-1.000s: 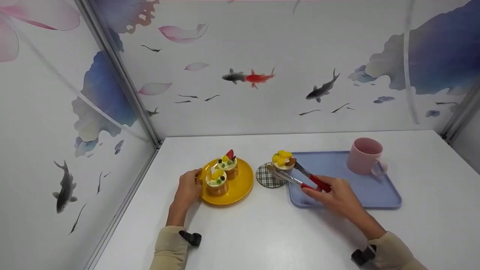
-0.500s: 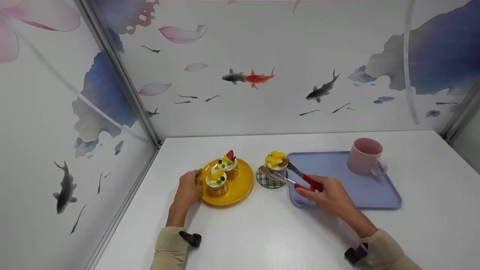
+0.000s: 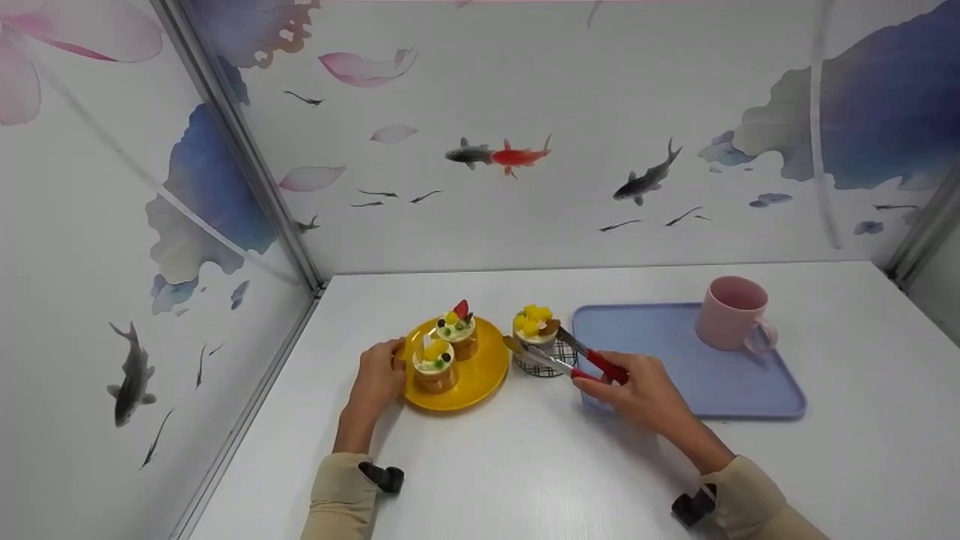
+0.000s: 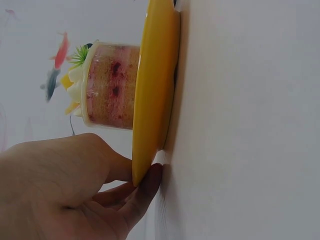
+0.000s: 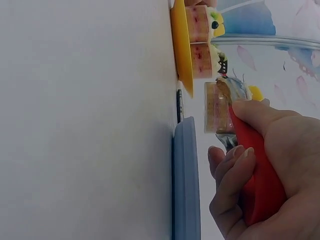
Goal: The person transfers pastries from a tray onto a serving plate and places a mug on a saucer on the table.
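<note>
My left hand (image 3: 377, 379) pinches the left rim of a yellow plate (image 3: 480, 375) between thumb and fingers, as the left wrist view (image 4: 150, 100) confirms. Two dessert cups stand on it: a strawberry-topped cake cup (image 3: 456, 330) behind and a yellow-fruit cake cup (image 3: 433, 366) in front. My right hand (image 3: 637, 390) grips red-handled metal tongs (image 3: 551, 361). Their tips clasp a third cake cup (image 3: 534, 324), topped with yellow cubes. In the right wrist view that cup (image 5: 217, 107) hangs above table level, beside the plate.
Below the held cup lies a round checked coaster (image 3: 555, 366), partly hidden. A blue tray (image 3: 637, 330) sits to the right, with a pink mug (image 3: 726, 315) on its back right corner. Printed walls (image 3: 570, 90) stand behind and at the left of the white table (image 3: 510, 472).
My right hand has moved left, carrying the cake cup in the tongs from the tray's left edge over the coaster toward the plate. The left hand and plate have stayed in place.
</note>
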The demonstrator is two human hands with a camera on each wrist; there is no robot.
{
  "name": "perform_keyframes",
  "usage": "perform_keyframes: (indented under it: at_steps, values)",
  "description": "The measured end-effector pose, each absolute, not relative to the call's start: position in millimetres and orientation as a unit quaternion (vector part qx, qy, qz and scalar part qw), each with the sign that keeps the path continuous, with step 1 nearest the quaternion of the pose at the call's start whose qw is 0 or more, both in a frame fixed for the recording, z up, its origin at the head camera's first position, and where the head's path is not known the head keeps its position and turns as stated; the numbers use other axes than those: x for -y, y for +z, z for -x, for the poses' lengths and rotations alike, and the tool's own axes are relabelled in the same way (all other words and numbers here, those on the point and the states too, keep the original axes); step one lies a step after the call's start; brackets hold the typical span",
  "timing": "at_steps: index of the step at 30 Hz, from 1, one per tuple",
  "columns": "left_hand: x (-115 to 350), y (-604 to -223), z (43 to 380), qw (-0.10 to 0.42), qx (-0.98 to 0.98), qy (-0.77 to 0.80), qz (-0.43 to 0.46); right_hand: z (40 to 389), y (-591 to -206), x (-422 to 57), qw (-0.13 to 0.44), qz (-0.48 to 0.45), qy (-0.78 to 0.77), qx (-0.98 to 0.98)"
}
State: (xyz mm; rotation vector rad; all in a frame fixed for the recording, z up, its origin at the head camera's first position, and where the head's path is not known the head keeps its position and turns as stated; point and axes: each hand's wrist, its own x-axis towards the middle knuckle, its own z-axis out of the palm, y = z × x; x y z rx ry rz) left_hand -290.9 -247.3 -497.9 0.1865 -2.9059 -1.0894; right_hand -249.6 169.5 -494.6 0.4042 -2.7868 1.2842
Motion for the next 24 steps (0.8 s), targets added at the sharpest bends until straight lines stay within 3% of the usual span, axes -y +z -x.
perform_keyframes:
  at_steps: [24]
  values:
    - [249.1, -498.0, 291.8, 0.012, 0.931, -0.362, -0.052, 250.1, -496.6, -135.7, 0.008, -0.151, 0.428, 0.891]
